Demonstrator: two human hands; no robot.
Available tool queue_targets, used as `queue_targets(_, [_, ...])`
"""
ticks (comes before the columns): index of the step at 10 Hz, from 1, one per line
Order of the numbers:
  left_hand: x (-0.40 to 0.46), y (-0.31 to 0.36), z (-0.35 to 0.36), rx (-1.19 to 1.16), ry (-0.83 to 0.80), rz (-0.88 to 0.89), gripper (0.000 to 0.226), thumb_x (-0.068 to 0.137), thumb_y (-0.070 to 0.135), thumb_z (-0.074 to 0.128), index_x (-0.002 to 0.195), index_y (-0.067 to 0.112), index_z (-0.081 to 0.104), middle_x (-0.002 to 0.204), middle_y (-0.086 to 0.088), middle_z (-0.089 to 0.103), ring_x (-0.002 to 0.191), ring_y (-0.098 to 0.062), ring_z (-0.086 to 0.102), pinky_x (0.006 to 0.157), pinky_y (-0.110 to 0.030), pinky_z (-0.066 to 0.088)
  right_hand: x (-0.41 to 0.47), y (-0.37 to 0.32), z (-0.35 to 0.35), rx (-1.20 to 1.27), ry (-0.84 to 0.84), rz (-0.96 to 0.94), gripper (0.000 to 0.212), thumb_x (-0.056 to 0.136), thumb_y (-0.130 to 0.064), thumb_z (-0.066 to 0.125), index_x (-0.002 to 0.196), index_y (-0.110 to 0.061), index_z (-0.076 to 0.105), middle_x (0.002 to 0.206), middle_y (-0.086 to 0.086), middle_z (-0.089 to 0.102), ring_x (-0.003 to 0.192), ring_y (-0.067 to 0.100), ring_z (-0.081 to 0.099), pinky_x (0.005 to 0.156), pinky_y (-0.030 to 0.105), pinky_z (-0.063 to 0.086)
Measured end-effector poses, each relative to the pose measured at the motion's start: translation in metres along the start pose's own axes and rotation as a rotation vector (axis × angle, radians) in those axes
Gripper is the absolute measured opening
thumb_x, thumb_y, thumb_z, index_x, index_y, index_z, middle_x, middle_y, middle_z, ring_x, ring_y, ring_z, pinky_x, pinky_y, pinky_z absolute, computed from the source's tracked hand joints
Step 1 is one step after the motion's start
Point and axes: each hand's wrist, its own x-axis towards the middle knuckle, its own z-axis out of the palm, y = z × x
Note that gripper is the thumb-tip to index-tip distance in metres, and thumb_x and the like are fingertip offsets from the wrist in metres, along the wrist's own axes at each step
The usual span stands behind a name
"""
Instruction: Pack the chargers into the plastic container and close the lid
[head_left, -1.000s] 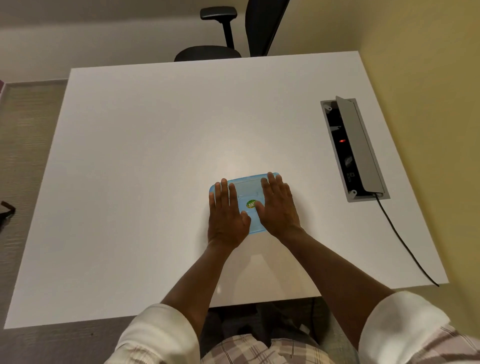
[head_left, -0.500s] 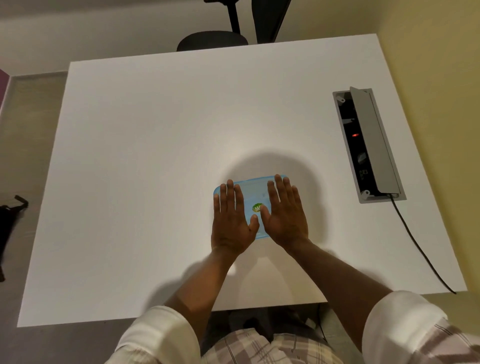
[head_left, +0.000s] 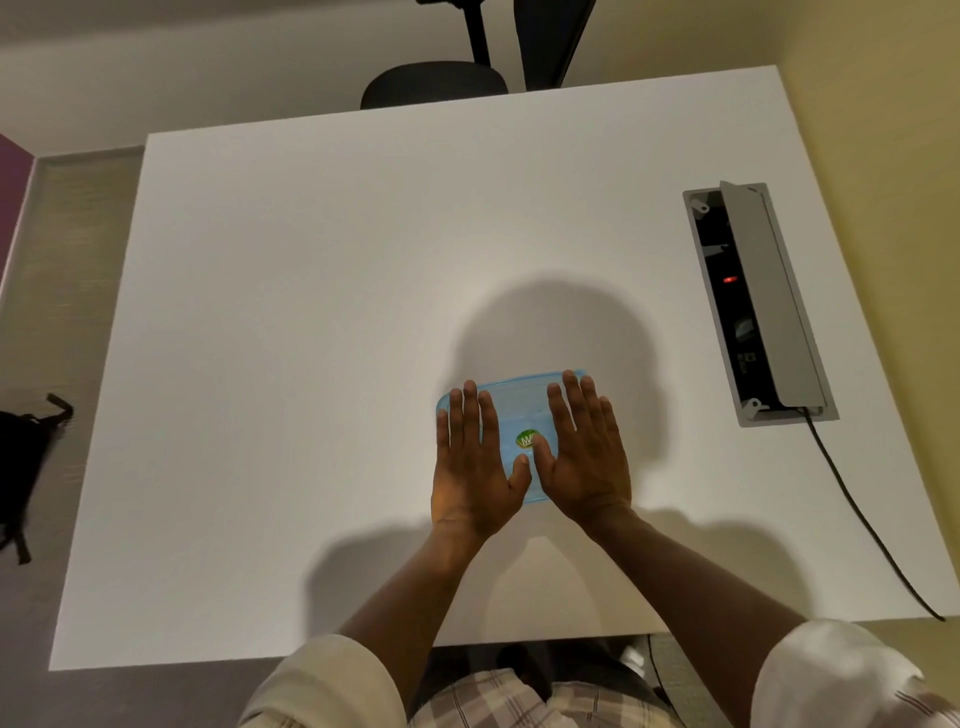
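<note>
container (head_left: 521, 410): lidded, set on counter (head_left: 311, 364) near front edge | left hand (head_left: 475, 462): laid flat, fingers spread, on lid | right hand (head_left: 584, 452): laid flat, likewise | chargers: not seen

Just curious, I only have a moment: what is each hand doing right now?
Left hand: open, flat, palm down on the blue container lid.
Right hand: open, flat on the same lid, gripping nothing.
</note>
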Motion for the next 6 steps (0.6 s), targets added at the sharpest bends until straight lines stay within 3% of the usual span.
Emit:
queue_targets(4, [-0.002, -0.001, -0.007, -0.052, -0.007, 0.030, 0.088, 0.094, 0.056, 0.042, 0.158, 0.004, 0.010, 0.168, -0.015, 0.004, 0.156, -0.032, 0.001, 0.126, -0.050, 0.013, -0.003, -0.006, -0.014, -0.010, -0.075, -0.009, 0.072, 0.096, -0.048, 0.030, 0.155, -0.010, 0.013, 0.164, 0.011, 0.010, 0.152, 0.027, 0.003, 0.122, 0.048, 0.008])
queue_targets(5, [0.003, 0.001, -0.025, -0.086, -0.027, 0.021, 0.090, 0.093, 0.058, 0.042, 0.158, 0.009, 0.006, 0.168, -0.012, 0.001, 0.156, -0.031, 0.001, 0.126, -0.047, 0.010, 0.003, -0.009, -0.025, -0.023, -0.084, -0.011, 0.072, 0.096, -0.046, 0.035, 0.154, -0.009, 0.015, 0.164, 0.013, 0.011, 0.151, 0.029, 0.008, 0.122, 0.050, 0.012])
queue_targets(6, [0.013, -0.001, -0.060, -0.084, 0.041, 0.057, 0.086, 0.096, 0.056, 0.034, 0.158, 0.013, -0.008, 0.167, -0.007, -0.015, 0.154, -0.022, -0.015, 0.127, -0.042, -0.001, 0.024, -0.019, -0.058, -0.048, 0.040, -0.055, 0.069, 0.096, -0.042, 0.043, 0.152, -0.007, 0.025, 0.162, 0.015, 0.018, 0.149, 0.031, 0.018, 0.120, 0.051, 0.019])
